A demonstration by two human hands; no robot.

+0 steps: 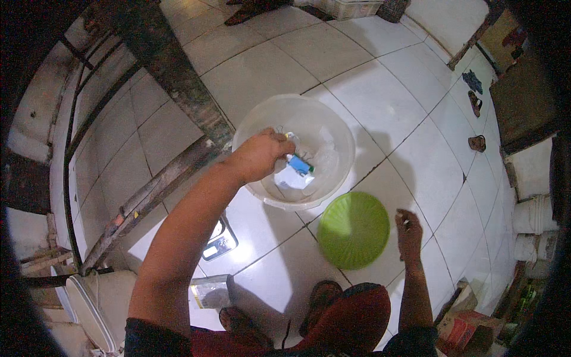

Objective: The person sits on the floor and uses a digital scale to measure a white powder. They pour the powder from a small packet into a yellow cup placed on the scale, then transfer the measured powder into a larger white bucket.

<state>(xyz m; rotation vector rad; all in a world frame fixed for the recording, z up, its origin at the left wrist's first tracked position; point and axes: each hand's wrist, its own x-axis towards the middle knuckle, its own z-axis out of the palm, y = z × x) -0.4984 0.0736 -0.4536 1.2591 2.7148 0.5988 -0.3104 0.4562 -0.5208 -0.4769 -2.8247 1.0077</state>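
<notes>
My left hand (267,154) reaches over a translucent plastic basin (341,178) on the tiled floor, its fingers closed on something at the basin's contents. By the fingertips are a small blue and green item (300,164), a metal wire loop like a binder clip's handle, and a white packet or sheet (290,179); which of them the fingers grip cannot be told. My right hand (408,227) hangs with curled fingers right of a round green plastic basket or lid (354,230); a small pale spot shows at its fingers, unclear what. Partly behind my left forearm lies a digital scale (223,245).
A clear plastic pouch (212,292) lies near my feet. A wooden beam (147,205) and black metal bars (67,178) stand at the left. Sandals (475,105) lie at the far right, a red cardboard box (464,330) at the lower right, and a pale crate (357,9) at the top.
</notes>
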